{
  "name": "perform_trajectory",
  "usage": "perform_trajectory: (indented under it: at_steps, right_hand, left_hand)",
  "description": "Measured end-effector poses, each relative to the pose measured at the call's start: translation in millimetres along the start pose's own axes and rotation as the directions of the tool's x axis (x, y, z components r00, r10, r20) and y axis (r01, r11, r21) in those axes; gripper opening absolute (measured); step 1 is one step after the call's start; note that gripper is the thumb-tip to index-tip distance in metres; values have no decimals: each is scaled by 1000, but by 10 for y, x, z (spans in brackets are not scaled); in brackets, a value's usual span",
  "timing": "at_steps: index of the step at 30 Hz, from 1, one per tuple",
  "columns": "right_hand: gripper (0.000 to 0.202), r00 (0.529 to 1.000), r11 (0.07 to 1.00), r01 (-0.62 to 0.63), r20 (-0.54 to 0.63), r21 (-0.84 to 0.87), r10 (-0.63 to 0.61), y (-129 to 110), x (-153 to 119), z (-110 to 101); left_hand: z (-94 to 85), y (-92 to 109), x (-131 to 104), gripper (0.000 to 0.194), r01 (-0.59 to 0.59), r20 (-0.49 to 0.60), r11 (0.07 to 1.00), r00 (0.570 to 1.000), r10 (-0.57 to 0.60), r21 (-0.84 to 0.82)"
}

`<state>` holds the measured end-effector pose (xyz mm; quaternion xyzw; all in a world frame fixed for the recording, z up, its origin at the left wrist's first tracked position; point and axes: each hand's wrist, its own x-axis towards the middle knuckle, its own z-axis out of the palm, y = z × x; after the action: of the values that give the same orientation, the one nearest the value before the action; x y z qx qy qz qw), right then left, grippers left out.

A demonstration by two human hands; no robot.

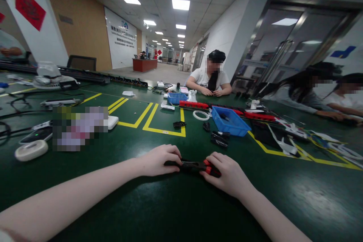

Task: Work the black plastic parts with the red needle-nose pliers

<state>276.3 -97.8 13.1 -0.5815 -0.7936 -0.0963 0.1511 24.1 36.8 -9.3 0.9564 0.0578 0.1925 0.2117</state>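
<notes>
Looking across our workspace, we see a broad green tabletop [159,211], smooth and glossy enough to catch blurred patches of light. Straight yellow lines [182,117] form angular shapes on it. At the far side sits a person [209,79] in a white short-sleeved top, hands low by the table. Long, narrow red strips [195,104] run between that person and us. Just this side of them stands a blue tray [234,130], rectangular and plastic-looking, with dark pieces [224,116] inside.

Nearest to us, near the middle of the table, our two hands face each other over a slim black-and-red object [194,165]. Our left hand [161,162] has its fingers curled and clamped on the dark end, hiding much of it. Our right hand [227,170] grips the other end, where hard-looking red patches show against black. We cannot tell whether it is one piece or two parts meeting.

Beyond the hands lies a shiny black bundle [220,138], its surface streaked with highlights. A thin, flat white ring [195,117] lies beside the tray. Smallest for us are a jagged black scrap [178,124] at a yellow line and a stubby dark lump [206,126] near the tray.
</notes>
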Motion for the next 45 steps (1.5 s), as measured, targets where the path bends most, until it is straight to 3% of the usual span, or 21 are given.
perform_trajectory:
  at_steps: [14, 21, 27, 38, 45]
  right_hand:
    - [20, 999, 999, 31, -30, -33, -32, -68, 19, 20]
    - [23, 999, 999, 35, 6, -30, -35, -69, 42, 55]
    - [24, 999, 998, 47, -18, -34, -47, -78, 42, 80]
    - [22, 994, 997, -13, -103, 75, 21, -62, 28, 93]
    - [25, 995, 995, 17, -103, 95, -7, -84, 18, 99]
  left_hand:
    - [-30, 47, 0, 18, 52, 11, 998, 999, -51, -21]
    - [-17, 58, 32, 58, 152, 11, 988, 988, -152, 18]
    - [-10, 51, 33, 38, 155, 70, 988, 985, -156, 22]
    - [-25, 88, 31, 33, 180, 112, 971, 974, -198, 157]
    - [-19, 67, 24, 39, 144, 123, 960, 976, -177, 240]
